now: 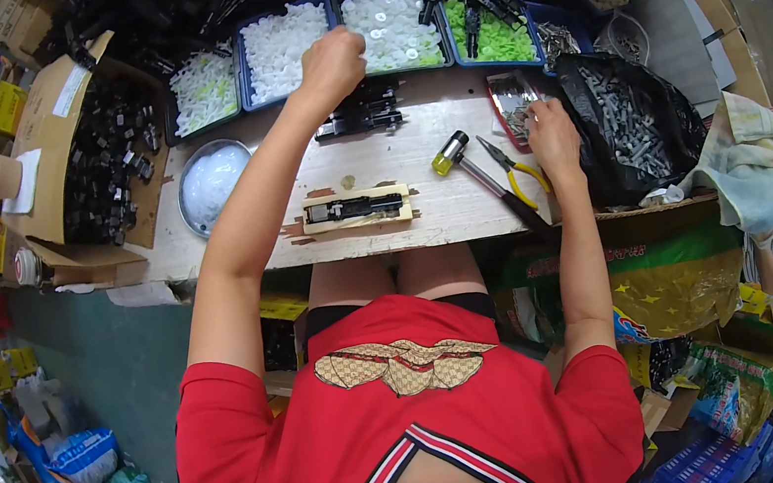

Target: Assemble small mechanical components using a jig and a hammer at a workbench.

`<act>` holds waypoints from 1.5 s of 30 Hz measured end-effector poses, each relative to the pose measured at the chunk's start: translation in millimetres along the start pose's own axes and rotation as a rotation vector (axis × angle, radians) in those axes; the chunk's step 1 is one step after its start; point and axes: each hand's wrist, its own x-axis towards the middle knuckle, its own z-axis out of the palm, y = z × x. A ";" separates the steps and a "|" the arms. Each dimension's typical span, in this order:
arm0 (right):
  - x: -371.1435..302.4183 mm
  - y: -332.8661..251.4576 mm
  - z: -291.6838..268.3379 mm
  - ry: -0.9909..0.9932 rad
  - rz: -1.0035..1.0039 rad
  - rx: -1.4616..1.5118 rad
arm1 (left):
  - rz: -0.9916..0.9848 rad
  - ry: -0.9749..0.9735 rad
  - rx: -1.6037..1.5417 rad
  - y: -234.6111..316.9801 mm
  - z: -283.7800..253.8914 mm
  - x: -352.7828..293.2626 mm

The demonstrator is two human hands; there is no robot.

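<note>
My left hand (335,61) reaches to the far side of the bench with curled fingers, over the border between two blue trays of small white plastic parts (285,47) and white round washers (389,23). Whatever its fingertips pinch is hidden. On the right, the bent fingers of my right hand (553,135) are at the edge of a red tray (506,94) of small metal pieces; I cannot make out anything in them. Near the front edge lies a black and silver mechanism (352,208) in a wooden jig (312,223). Several similar black mechanisms (358,118) lie beyond it.
A yellow-handled hammer (487,176) and yellow-handled pliers (518,170) lie beside my right forearm. Further right is a black bag of grey metal parts (633,120). At left stand a round metal dish (189,193) and a cardboard box of black parts (110,163). Green parts (496,37) fill another tray.
</note>
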 end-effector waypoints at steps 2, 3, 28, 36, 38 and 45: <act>7.4 -6.2 -0.5 -0.089 0.032 -0.125 | 0.044 -0.001 0.300 1.7 9.5 19.0; 9.6 -4.2 2.1 -0.108 0.008 -0.158 | 0.027 -0.024 0.346 4.1 13.1 24.9; -16.1 -71.1 -15.2 -0.334 0.193 1.246 | -0.123 -0.053 -1.771 25.7 5.7 -149.2; -42.9 -156.4 -16.8 -0.668 -0.013 1.509 | -0.111 -0.020 -1.800 30.2 0.5 -182.0; -44.5 -160.7 -14.2 -0.704 -0.025 1.520 | -0.114 -0.002 -1.771 29.5 -0.6 -185.4; -46.4 -164.1 -4.5 -0.866 0.071 1.580 | -0.080 0.098 -1.574 29.6 0.4 -194.6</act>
